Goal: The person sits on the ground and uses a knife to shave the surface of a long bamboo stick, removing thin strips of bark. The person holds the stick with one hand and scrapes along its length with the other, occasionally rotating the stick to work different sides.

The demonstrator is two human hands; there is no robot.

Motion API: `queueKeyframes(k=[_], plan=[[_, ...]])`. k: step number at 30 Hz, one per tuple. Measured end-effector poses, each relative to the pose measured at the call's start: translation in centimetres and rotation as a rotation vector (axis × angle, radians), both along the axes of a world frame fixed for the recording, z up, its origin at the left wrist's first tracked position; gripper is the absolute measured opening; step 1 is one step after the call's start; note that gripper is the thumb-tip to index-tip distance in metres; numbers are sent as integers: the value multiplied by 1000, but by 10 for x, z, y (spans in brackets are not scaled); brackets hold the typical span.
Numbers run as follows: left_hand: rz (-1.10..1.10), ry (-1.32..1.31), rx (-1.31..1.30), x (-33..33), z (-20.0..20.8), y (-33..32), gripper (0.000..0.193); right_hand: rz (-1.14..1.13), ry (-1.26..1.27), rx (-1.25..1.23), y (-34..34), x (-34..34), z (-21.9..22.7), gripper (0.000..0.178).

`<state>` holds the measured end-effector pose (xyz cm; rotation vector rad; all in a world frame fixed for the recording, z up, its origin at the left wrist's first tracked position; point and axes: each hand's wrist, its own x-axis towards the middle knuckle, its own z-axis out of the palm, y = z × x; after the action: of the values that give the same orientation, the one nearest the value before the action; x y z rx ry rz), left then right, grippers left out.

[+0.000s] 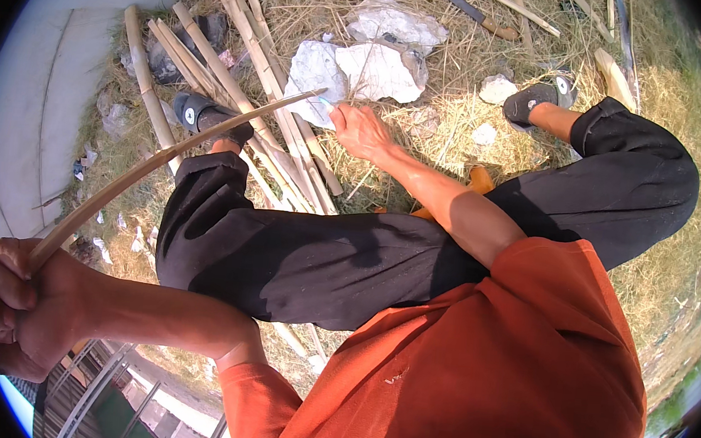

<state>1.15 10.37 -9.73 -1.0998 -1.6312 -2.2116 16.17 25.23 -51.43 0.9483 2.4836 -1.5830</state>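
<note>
Left hand point(38, 308) closed round near end of wooden strip point(156, 156); strip sits at 2 o'clock from that grip, long axis the same way. Right hand point(364, 133) nearest the tip, at 4 from it, pinched on small pale thing point(326, 105), kind unclear. Pale rocks point(380, 73) at 12–2 past tip. Dry grass point(481, 63) below; loose strips point(259, 48) at 10 from right hand, long-bladed knife point(461, 5) at 1.

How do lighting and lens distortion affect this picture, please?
In the head view, hard sunlight brightens the white rock and the right hand; the left hand looks more shaded; dark shadow patches cross the black trousers; the fisheye lens bends seams in the pale surface at left and leaves black corners.
</note>
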Motion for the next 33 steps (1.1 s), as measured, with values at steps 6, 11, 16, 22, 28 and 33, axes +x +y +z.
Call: queueKeyframes(k=[6, 11, 16, 22, 28, 33], plan=[[-5, -20, 75, -4, 2, -8, 33, 29, -5, -88, 5, -11, 13, 48], [124, 54, -14, 8, 0, 7, 32, 65, -220, -51, 7, -3, -4, 49], [-79, -6, 50, -1, -1, -2, 36, 81, 186, -1, -4, -12, 23, 45], [-81, -23, 37, 0, 0, -5, 38, 105, 28, -43, 9, -11, 45, 45], [-294, -43, 70, -1, -2, 5, 37, 25, 85, 25, 2, -5, 27, 45], [-230, -28, 25, -6, 1, 0, 38, 108, -76, 26, 5, 12, 18, 51]])
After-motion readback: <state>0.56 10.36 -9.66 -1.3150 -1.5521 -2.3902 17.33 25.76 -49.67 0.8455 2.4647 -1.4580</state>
